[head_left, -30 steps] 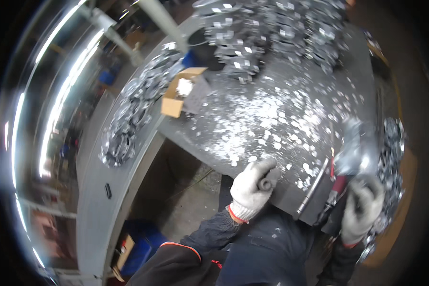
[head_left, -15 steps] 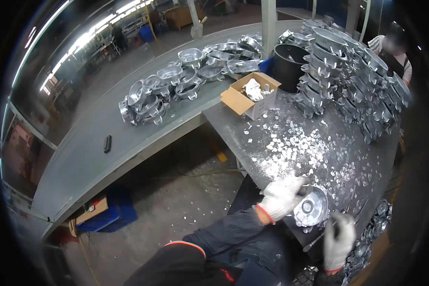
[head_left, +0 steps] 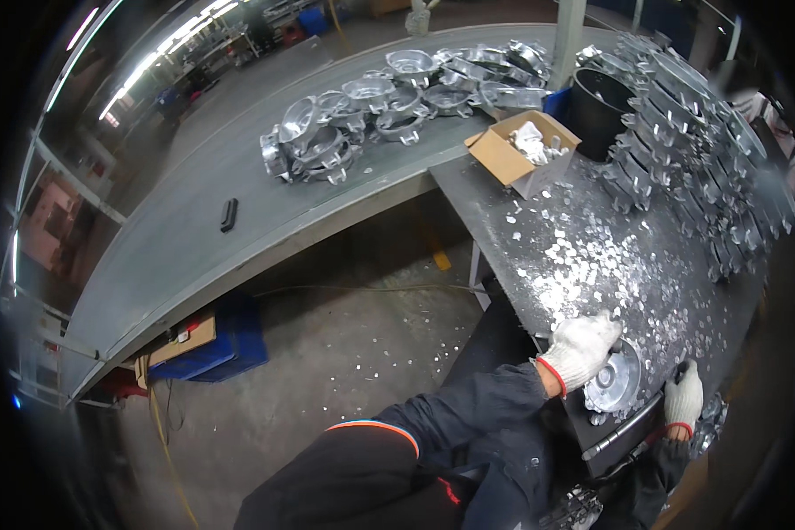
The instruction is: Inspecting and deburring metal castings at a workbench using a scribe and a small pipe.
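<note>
Both my hands wear white knit gloves with red cuffs. My left hand (head_left: 579,348) is closed on the upper left rim of a round, shallow silver metal casting (head_left: 613,382) at the bench's near edge. To the right of it, my right hand (head_left: 684,399) has curled fingers with something dark at their tips, which I cannot make out. A rod-shaped tool (head_left: 623,431) with a silver end lies slantwise between the casting and my right hand. Whether the hand touches it is unclear. Small silver metal flakes (head_left: 583,269) cover the dark bench (head_left: 486,208) beyond the casting.
Stacked castings (head_left: 671,115) rise at the far right, beside a black bin (head_left: 596,115) and an open cardboard box (head_left: 530,150). More castings (head_left: 397,93) are heaped on the long grey table (head_left: 177,212), near a small black object (head_left: 230,215). Behind the stacks stands another person (head_left: 768,115).
The view has turned, so the scene sits farther right. My right hand has moved from in front of the casting to its right side. My left hand stays on the casting's rim.
</note>
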The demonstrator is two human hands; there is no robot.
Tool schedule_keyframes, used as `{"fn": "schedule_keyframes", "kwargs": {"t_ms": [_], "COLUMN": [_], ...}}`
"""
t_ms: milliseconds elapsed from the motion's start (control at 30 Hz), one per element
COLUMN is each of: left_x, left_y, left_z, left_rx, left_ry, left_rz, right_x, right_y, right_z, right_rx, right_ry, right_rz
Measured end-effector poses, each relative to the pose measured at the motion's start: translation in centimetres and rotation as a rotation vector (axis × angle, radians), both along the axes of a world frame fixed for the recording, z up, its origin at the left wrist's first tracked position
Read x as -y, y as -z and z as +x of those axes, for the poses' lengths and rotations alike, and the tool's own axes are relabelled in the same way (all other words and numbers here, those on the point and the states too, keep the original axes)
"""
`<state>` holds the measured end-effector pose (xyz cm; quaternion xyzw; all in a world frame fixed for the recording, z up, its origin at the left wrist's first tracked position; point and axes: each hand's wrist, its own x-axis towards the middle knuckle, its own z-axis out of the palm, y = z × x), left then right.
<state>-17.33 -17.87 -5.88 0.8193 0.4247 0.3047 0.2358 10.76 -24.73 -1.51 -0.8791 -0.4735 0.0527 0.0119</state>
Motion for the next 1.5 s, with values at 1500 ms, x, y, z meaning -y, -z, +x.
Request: {"fn": "schedule_keyframes", "kwargs": {"t_ms": [1500], "left_x": [-0.4], "left_y": [-0.9], "left_z": [0.9], "left_rx": [-0.086], "left_ry": [-0.046], "left_rz": [-0.058], "right_x": [8.1], "right_y": [-0.9], "right_z": [-12.9], "right_rx": [-1.320], "right_ry": [0.063], "right_rz": [1.157]}}
